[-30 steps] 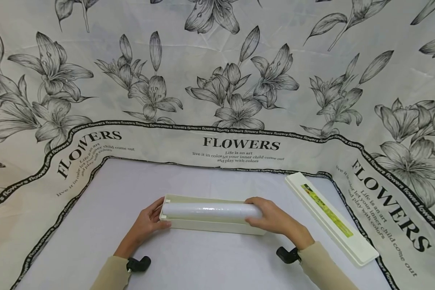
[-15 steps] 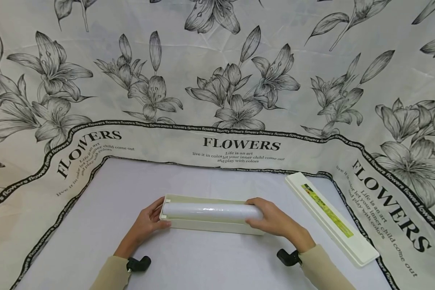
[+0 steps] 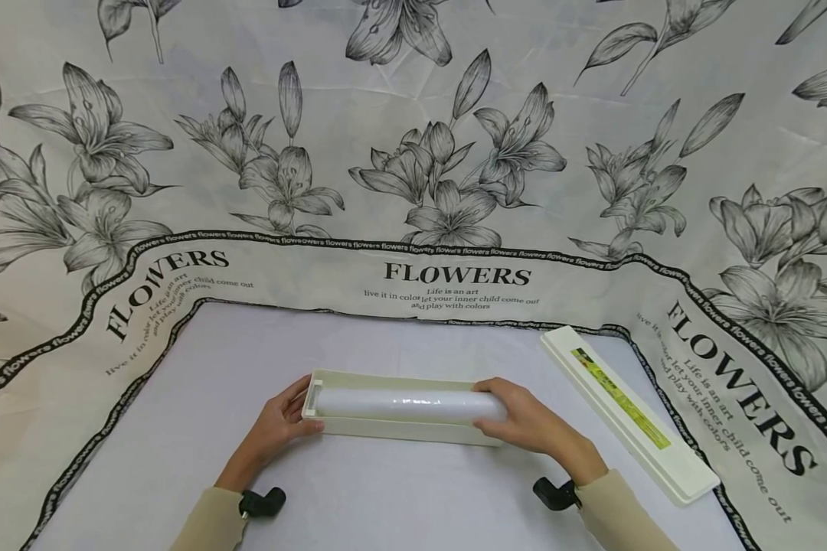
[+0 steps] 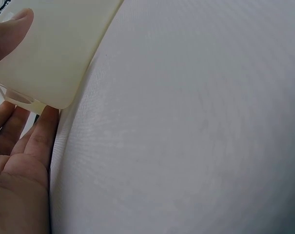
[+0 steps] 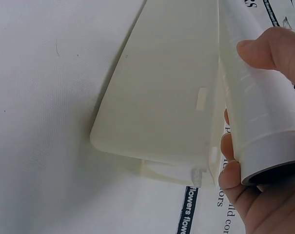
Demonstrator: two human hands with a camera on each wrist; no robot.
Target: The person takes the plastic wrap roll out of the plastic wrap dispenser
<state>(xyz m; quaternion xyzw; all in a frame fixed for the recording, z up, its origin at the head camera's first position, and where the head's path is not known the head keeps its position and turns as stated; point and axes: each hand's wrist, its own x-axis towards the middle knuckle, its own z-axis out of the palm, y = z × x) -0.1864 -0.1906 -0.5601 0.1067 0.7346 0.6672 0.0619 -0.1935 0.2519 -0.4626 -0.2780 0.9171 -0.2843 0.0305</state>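
A long cream plastic box (image 3: 400,431) lies open-topped on the white cloth, with a white roll of cling film (image 3: 413,402) lengthwise in it. My left hand (image 3: 286,417) grips the box's left end, thumb on the front wall and fingers round the end and back. At the other end, my right hand (image 3: 524,419) holds the roll between thumb and fingers. In the right wrist view, the roll's dark hollow end (image 5: 279,170) sticks up beyond the box wall (image 5: 157,87), so this end sits raised. The left wrist view shows the left thumb (image 4: 15,29) against the box.
To the right, a long cream lid (image 3: 630,417) with a yellow-green label lies slantwise, its near end at the cloth's black border. A flower-printed fabric (image 3: 455,184) rises behind and at both sides. Black wrist mounts (image 3: 262,503) sit at both sleeves.
My right hand has shifted slightly right with the roll, and the roll's left end now stands a little farther from the box's left end. The left hand keeps its grip on the box.
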